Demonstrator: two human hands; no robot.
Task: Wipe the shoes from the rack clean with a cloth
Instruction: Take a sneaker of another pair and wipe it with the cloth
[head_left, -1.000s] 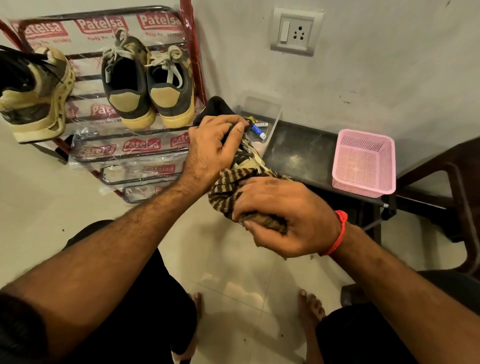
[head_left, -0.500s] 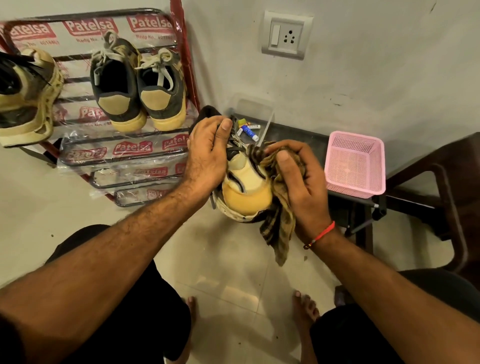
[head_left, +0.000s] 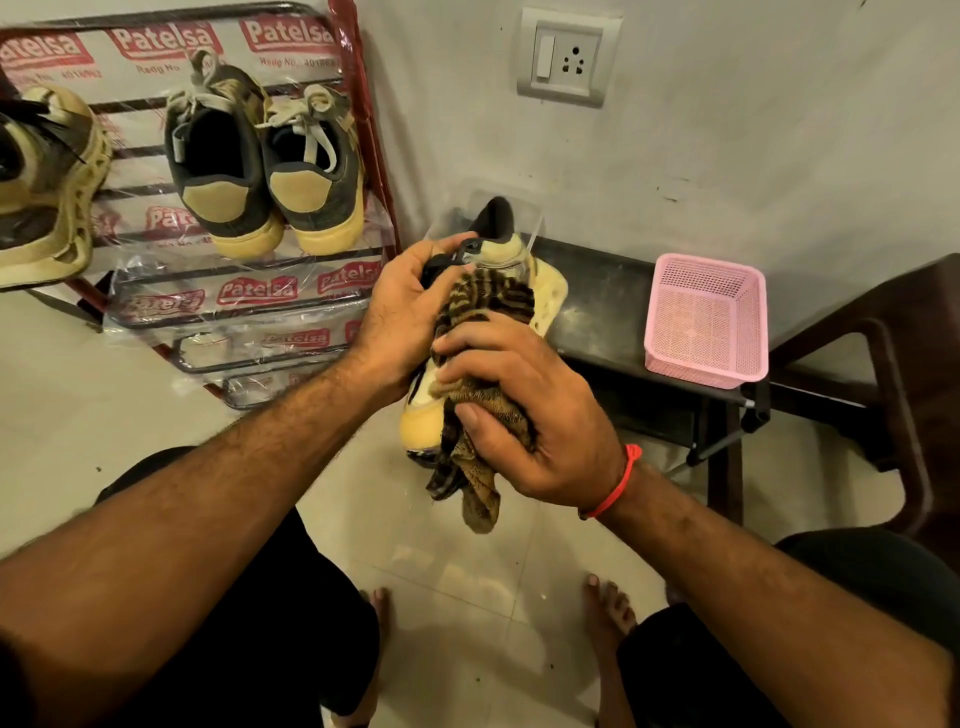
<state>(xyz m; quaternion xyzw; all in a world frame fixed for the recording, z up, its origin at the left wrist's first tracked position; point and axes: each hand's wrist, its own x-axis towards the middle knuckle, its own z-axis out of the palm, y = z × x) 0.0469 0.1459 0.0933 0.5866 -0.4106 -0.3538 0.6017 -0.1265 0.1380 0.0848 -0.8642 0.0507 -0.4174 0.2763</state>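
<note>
My left hand (head_left: 402, 317) grips a cream and black shoe (head_left: 420, 426) from its left side, holding it in the air above the floor. My right hand (head_left: 524, 415) holds a brown striped cloth (head_left: 483, 306) pressed over the shoe's top and side, with a loose end hanging below. The shoe's heel points away from me and its yellow toe points down toward me. On the red shoe rack (head_left: 374, 156) at the left stand a pair of grey and tan sneakers (head_left: 265, 171) and one cream shoe (head_left: 47, 187) at the far left edge.
A low black table (head_left: 613, 306) stands behind the hands against the wall, with a pink plastic basket (head_left: 706, 322) on it. A dark chair (head_left: 914, 374) is at the right. My bare feet (head_left: 608, 613) rest on the tiled floor below. A wall socket (head_left: 566, 57) is above.
The shoe has been turned so its toe points down. My right hand with the cloth has moved from the shoe's right side onto its top and lower side.
</note>
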